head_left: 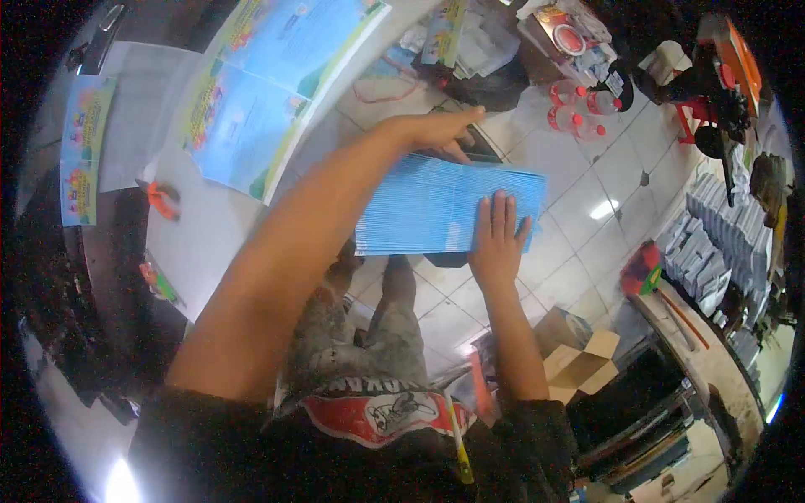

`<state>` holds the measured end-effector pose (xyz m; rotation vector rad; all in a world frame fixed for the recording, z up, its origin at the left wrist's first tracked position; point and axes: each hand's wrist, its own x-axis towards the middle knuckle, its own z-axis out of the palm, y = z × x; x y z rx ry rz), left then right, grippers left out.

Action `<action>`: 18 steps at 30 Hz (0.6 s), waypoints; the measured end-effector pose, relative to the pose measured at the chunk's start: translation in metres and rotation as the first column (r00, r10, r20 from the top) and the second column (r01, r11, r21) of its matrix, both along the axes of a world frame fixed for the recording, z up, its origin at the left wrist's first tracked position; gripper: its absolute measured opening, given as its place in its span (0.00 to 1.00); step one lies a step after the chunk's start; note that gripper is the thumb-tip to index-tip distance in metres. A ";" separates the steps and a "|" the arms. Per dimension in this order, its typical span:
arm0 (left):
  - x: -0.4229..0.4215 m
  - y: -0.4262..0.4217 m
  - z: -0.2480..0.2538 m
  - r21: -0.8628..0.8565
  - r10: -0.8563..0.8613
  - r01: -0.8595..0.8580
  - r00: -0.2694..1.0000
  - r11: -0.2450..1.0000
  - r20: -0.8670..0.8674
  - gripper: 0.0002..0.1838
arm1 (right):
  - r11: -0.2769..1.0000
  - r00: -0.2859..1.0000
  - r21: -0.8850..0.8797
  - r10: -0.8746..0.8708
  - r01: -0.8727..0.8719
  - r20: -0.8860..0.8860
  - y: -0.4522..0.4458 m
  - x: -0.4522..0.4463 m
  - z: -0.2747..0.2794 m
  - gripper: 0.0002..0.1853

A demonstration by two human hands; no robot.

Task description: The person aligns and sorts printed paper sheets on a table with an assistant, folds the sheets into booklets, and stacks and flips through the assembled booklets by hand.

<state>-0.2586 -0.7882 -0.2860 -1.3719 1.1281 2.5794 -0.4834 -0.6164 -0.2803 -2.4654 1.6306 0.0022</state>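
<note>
A long stack of blue folded paper sheets [428, 205], overlapped in a row with edges showing as fine lines, lies in front of me above my legs. My right hand [501, 235] rests flat on its right part, fingers stretched out over the paper. My left hand [440, 134] is at the far edge of the stack, fingers extended to the right and the lower ones reaching toward the paper edge. What lies under the stack is mostly hidden; a dark support shows at its edges.
On the white table [193, 251] to the left lie large printed blue sheets [260, 109] and an orange-handled tool [161, 201]. Red-capped bottles [579, 109] stand on the tiled floor. An open cardboard box [583, 365] is at right, below paper stacks [721, 243].
</note>
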 end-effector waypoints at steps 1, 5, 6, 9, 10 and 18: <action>0.001 0.000 -0.001 -0.011 -0.006 0.006 1.000 1.000 0.001 0.59 | 1.000 1.000 -0.005 0.006 -0.006 0.003 0.000 0.000 -0.001 0.30; 0.005 0.005 -0.007 -0.141 -0.081 0.089 0.995 0.986 0.060 0.50 | 1.000 1.000 0.020 -0.005 0.005 0.002 -0.002 0.001 0.009 0.30; 0.006 0.005 -0.009 -0.142 -0.088 0.096 0.994 0.985 0.059 0.50 | 1.000 1.000 0.014 0.000 0.000 -0.003 -0.004 0.002 0.010 0.30; 0.007 0.012 0.001 -0.614 -0.386 0.440 0.894 0.655 0.228 0.39 | 1.000 1.000 -0.015 0.017 -0.017 -0.004 -0.006 0.001 0.005 0.31; 0.004 0.019 0.015 -0.614 -0.388 0.442 0.893 0.654 0.230 0.39 | 0.999 1.000 -0.038 0.030 -0.030 -0.001 -0.006 0.001 0.003 0.33; -0.024 0.110 0.055 -0.686 0.091 0.676 0.691 0.268 0.717 0.74 | 1.000 0.999 -0.017 -0.002 0.003 0.042 -0.022 0.005 0.010 0.32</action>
